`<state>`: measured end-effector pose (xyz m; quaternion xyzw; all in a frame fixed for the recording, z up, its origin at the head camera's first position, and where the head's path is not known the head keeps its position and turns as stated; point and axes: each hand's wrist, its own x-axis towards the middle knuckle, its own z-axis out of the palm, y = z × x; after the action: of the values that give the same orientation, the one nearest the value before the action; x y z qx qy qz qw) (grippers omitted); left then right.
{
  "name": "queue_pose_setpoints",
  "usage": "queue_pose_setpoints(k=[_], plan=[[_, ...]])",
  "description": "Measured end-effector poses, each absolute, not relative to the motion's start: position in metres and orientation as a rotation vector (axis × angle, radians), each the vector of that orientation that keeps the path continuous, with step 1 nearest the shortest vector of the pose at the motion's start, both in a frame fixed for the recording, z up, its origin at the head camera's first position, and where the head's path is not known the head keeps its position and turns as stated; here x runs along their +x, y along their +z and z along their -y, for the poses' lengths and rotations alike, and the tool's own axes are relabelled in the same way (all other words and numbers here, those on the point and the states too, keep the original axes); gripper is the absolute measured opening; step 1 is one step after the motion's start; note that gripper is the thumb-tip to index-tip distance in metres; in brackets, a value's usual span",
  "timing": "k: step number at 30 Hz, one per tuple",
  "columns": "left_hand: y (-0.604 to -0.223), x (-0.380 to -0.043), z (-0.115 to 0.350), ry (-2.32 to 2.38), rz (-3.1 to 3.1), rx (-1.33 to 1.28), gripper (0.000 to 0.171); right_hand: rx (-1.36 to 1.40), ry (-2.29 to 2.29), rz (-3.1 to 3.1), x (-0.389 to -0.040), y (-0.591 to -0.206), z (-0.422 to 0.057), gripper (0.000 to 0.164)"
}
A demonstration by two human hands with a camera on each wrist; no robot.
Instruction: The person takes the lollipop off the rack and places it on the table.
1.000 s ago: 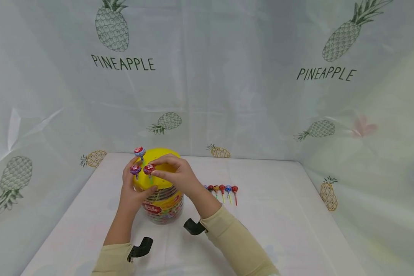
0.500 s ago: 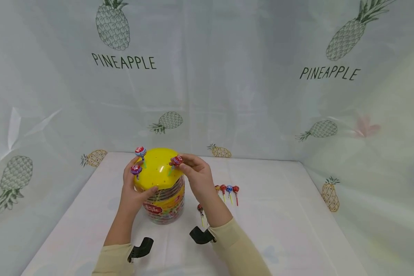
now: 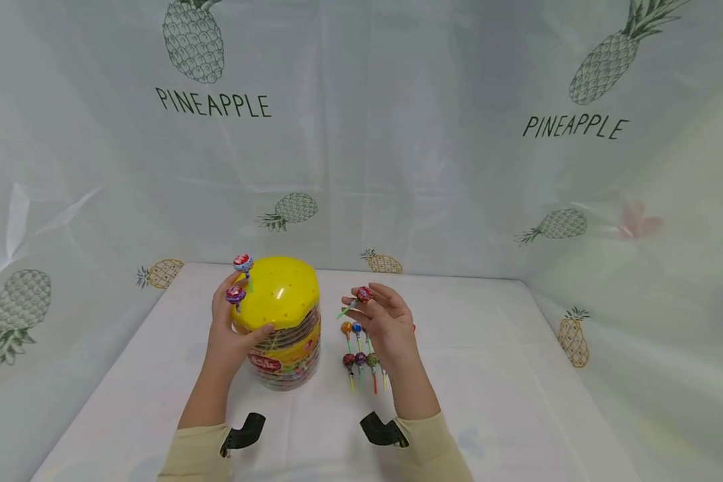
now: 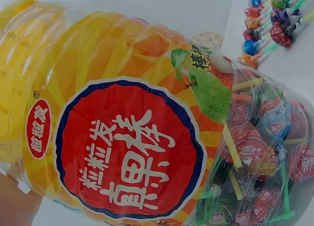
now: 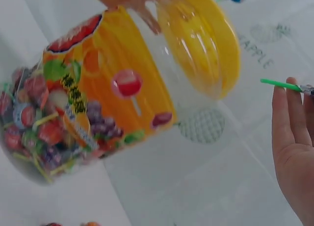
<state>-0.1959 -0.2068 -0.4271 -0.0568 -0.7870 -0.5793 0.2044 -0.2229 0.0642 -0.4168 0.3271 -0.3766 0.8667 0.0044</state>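
Note:
A clear ribbed jar (image 3: 286,361) with a yellow lid (image 3: 283,294) stands upright at left of the table. My left hand (image 3: 224,341) grips it near the lid, thumb at the front. By those fingers, two lollipops stick up: a blue-and-red one (image 3: 243,262) and a purple one (image 3: 235,294). To the right of the jar, my raised right hand (image 3: 391,328) pinches a red-wrapped lollipop (image 3: 364,294) by its head. Its green stick (image 5: 279,83) points away from the fingers in the right wrist view. The left wrist view shows many wrapped lollipops (image 4: 250,150) inside the jar.
Below the right hand, loose lollipops lie on the white table in two rows: a back row (image 3: 346,328) and a front row (image 3: 360,359), partly hidden by that hand. A pineapple-print sheet (image 3: 434,167) hangs behind the table.
My right hand has moved right from the lid, carrying the red lollipop with it. Two lollipops stay at the lid's left. The left hand keeps its grip on the jar.

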Motion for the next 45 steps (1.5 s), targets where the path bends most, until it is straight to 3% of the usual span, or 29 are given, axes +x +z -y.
queue_pose_setpoints(k=[7, 17, 21, 26, 45], plan=[[-0.431, -0.193, 0.21, -1.629, 2.188, -0.136, 0.088, 0.906, 2.692, 1.227, -0.22, -0.434, -0.097, 0.044], [-0.432, -0.19, 0.216, -1.618, 2.191, -0.111, 0.089, 0.244, 2.714, 1.44, -0.214, -0.47, -0.128, 0.024], [-0.432, -0.191, 0.215, -1.616, 2.191, -0.121, 0.085, 0.041, 2.618, 1.611, -0.215, -0.483, -0.137, 0.033], [-0.43, -0.191, 0.214, -1.611, 2.182, -0.134, 0.086, 0.017, 2.458, 1.916, -0.223, -0.505, -0.147, 0.043], [-0.429, -0.197, 0.209, -1.63, 2.193, -0.167, 0.082, -0.007, 1.748, 2.757, -0.254, -0.534, -0.167, 0.025]])
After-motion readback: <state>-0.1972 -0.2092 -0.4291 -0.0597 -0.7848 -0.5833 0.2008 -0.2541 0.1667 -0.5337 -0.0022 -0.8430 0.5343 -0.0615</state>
